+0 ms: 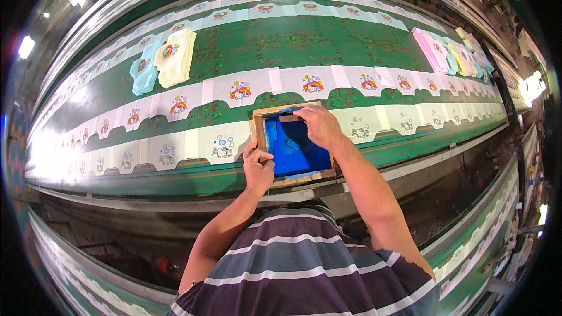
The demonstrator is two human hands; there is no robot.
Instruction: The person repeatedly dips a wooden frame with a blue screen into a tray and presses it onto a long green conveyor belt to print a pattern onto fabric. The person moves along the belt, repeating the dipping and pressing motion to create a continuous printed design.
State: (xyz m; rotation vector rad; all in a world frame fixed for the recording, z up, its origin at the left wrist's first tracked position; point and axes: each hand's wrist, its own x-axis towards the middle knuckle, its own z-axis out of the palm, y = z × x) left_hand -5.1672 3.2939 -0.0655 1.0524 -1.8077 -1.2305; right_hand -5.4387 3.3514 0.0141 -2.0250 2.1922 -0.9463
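Note:
A wooden-framed printing screen (301, 179) lies on the near row of pale fabric pieces, its mesh smeared with bright blue ink (290, 149). My left hand (257, 167) grips the frame's left side, fingers wrapped round the wood. Inside the frame, close to its far rail, my right hand (319, 126) is closed on a squeegee (288, 119) with a wooden edge. Its blade is partly hidden by my fingers. Left of the screen, a fabric piece (222, 147) bears a dark outline with blue shapes. To the right, another piece (362, 127) shows the outline without blue.
The long green table (281, 47) carries several rows of fabric pieces, the farther ones printed in colour. Pale yellow garments (175, 58) and light blue garments (144, 70) are stacked at the left. More pastel stacks (432, 51) sit at the right. Another printing table (88, 269) stands behind me.

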